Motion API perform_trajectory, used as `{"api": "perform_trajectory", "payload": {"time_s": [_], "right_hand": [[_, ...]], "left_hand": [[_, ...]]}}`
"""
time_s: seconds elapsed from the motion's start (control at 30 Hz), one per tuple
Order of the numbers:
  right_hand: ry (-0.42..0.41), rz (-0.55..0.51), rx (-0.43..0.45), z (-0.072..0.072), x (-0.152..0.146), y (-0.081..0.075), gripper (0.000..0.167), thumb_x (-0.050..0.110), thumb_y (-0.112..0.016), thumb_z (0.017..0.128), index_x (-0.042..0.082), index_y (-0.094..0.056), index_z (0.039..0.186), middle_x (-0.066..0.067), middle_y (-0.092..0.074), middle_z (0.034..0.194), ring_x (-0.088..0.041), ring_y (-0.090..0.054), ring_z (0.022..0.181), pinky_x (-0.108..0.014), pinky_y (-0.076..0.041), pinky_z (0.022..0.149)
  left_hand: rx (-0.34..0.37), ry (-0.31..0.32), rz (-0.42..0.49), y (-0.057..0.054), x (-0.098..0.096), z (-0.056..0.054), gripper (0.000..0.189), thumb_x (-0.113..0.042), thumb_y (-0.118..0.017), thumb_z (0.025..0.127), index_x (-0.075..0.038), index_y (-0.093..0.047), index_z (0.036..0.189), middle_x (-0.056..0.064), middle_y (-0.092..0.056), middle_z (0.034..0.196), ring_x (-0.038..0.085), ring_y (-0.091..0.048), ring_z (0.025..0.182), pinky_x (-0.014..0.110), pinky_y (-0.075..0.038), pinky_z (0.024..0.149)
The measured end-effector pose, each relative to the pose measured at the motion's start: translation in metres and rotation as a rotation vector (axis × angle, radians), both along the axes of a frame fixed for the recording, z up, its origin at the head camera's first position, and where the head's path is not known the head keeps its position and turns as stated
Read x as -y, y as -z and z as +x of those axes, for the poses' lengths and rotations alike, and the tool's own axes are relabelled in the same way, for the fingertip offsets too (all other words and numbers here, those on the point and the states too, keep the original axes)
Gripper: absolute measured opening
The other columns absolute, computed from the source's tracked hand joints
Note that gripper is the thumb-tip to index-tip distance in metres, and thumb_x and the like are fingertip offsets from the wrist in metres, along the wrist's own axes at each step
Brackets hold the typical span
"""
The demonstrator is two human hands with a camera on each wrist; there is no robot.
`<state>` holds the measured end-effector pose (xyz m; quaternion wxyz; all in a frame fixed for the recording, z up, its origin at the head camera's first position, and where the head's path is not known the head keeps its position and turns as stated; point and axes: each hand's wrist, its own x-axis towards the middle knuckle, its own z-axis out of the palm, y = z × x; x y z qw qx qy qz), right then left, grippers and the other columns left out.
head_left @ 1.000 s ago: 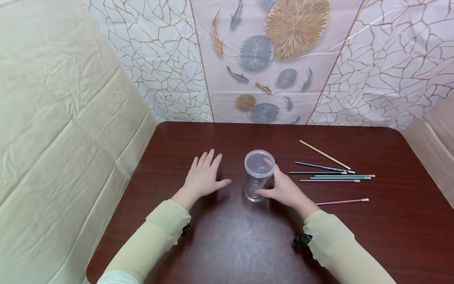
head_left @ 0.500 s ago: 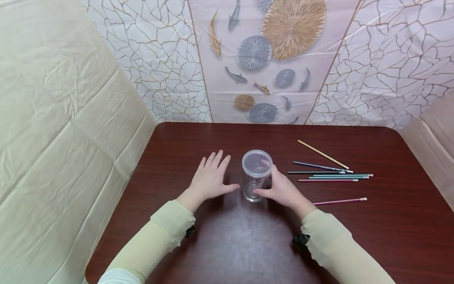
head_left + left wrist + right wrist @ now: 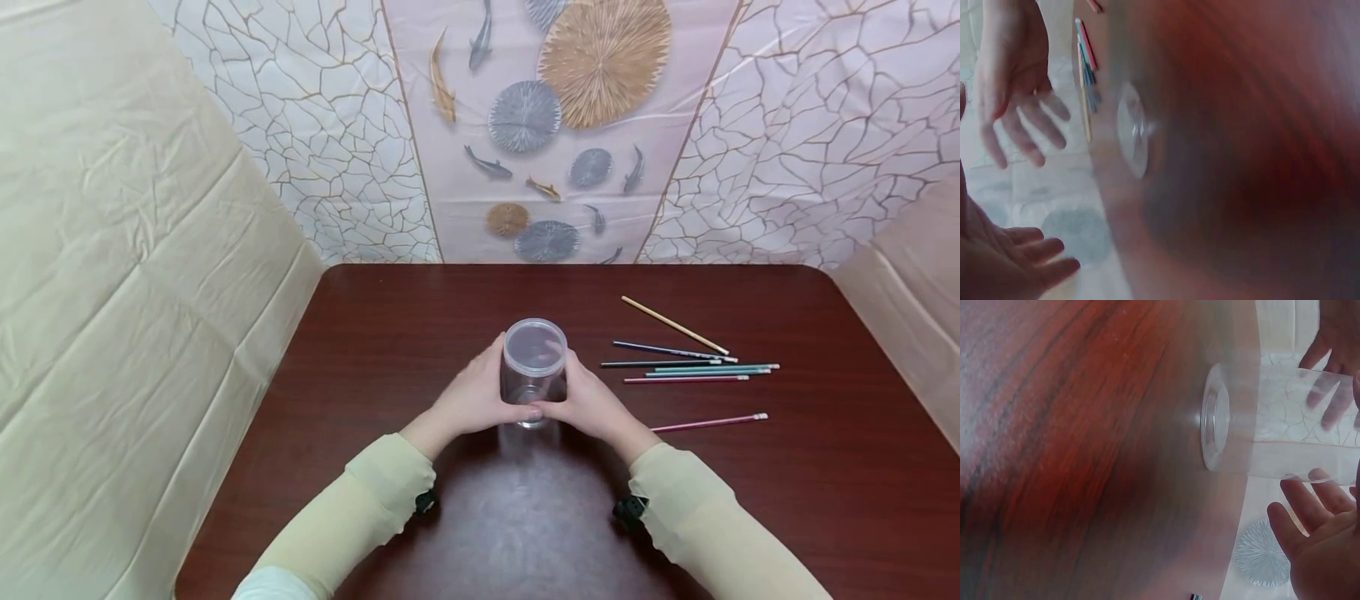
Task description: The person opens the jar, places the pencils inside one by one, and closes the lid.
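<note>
Clear jar (image 3: 534, 368) between left hand (image 3: 472, 393), right hand (image 3: 597, 405).

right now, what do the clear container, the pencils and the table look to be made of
Container: clear, glossy, probably plastic, though glass is possible; the backdrop shows through its wall. Pencils: likely painted wood, judging by their slim coloured shafts and pale ends. Table: glossy reddish-brown wood or wood-look laminate, from its streaky grain.
</note>
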<state>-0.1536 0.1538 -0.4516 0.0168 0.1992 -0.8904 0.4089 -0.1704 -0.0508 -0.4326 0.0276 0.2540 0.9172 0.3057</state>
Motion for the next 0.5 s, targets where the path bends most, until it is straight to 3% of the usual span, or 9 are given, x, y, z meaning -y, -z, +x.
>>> {"api": "perform_trajectory", "payload": {"time_s": [0.07,0.17,0.3,0.5], "right_hand": [[0.006,0.008,-0.006,0.001,0.001,0.001,0.091,0.024,-0.084,0.069,-0.003,-0.028,0.136,-0.022,-0.05,0.127,-0.032,-0.051,0.114,-0.048,-0.04,0.095],[0.019,0.015,-0.021,0.002,0.002,0.003,0.087,0.02,-0.082,0.071,-0.004,-0.029,0.135,-0.023,-0.052,0.124,-0.033,-0.053,0.112,-0.049,-0.041,0.094],[0.046,0.001,-0.043,0.005,0.005,0.006,0.081,0.015,-0.08,0.07,-0.004,-0.031,0.132,-0.023,-0.056,0.116,-0.032,-0.056,0.105,-0.047,-0.044,0.09],[0.048,-0.041,-0.056,0.011,0.008,0.007,0.08,0.015,-0.081,0.067,-0.005,-0.031,0.126,-0.022,-0.058,0.113,-0.031,-0.058,0.101,-0.045,-0.045,0.087]], "left_hand": [[0.078,0.015,0.166,0.007,-0.005,0.0,0.115,-0.052,-0.079,0.067,-0.013,-0.01,0.149,0.01,-0.034,0.144,0.022,-0.038,0.128,0.041,-0.034,0.102],[0.157,-0.003,0.326,0.015,-0.011,0.003,0.113,-0.041,-0.082,0.067,-0.013,-0.009,0.148,0.011,-0.038,0.14,0.02,-0.04,0.125,0.039,-0.034,0.102],[0.195,-0.065,0.416,0.021,-0.017,0.007,0.106,-0.037,-0.082,0.068,-0.016,-0.014,0.146,0.011,-0.046,0.133,0.019,-0.046,0.119,0.04,-0.036,0.098],[0.137,-0.077,0.462,0.017,-0.023,0.004,0.101,-0.034,-0.084,0.065,-0.02,-0.022,0.143,0.006,-0.047,0.133,0.018,-0.047,0.118,0.04,-0.038,0.097]]}}
